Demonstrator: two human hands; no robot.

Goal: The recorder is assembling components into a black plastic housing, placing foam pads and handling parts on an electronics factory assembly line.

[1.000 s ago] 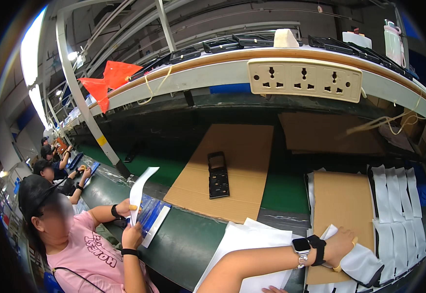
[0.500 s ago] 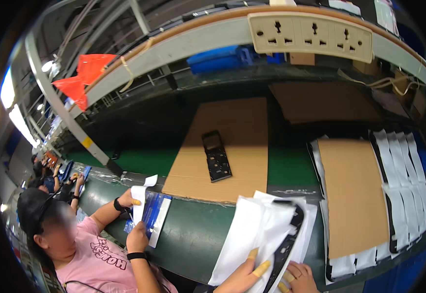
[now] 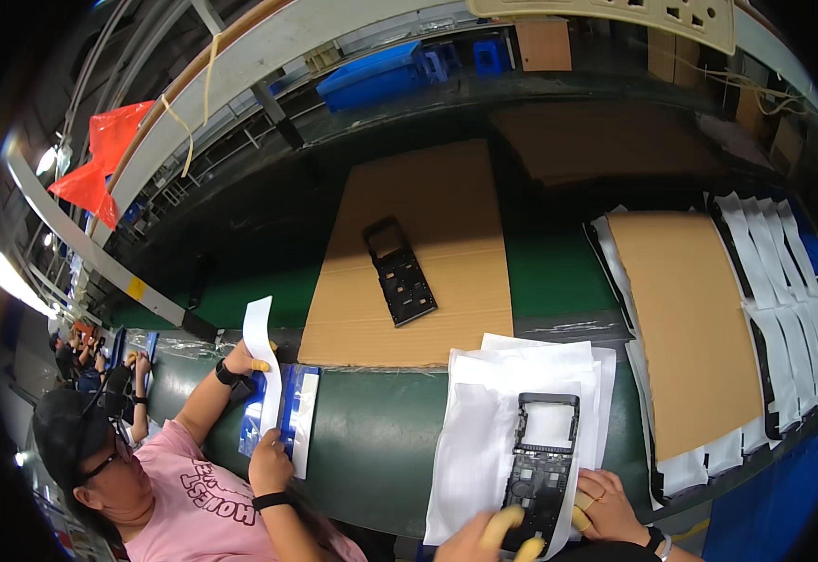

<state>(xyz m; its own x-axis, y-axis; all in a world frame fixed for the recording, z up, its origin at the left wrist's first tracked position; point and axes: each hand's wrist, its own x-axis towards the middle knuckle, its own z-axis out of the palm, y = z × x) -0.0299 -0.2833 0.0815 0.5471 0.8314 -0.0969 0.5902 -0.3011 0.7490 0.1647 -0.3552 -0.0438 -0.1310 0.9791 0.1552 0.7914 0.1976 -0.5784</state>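
A black plastic device housing (image 3: 538, 468) with a rectangular window at its top end lies face up over white sheets (image 3: 470, 421) near the front edge of the bench. My left hand (image 3: 484, 539), wearing yellow finger covers, grips the housing's lower end. At its right, my right hand (image 3: 608, 509) has its fingers bent round the edge of the white sheets, close to the housing's lower right side. Farther off, a second black housing (image 3: 400, 273) rests slantwise on a flat sheet of brown cardboard (image 3: 470, 337).
On the right, brown cardboard (image 3: 685, 337) covers a stack, with several white-wrapped parts (image 3: 784, 318) beside it. A co-worker in a pink shirt (image 3: 198, 487) sits at the left, holding a white strip (image 3: 261, 351) over a blue packet (image 3: 301, 421). A metal post (image 3: 118, 267) stands behind.
The housing in my hands has turned from edge-on to face up, and the sheets lie flatter. My view has tilted downward. The co-worker's white strip has been raised.
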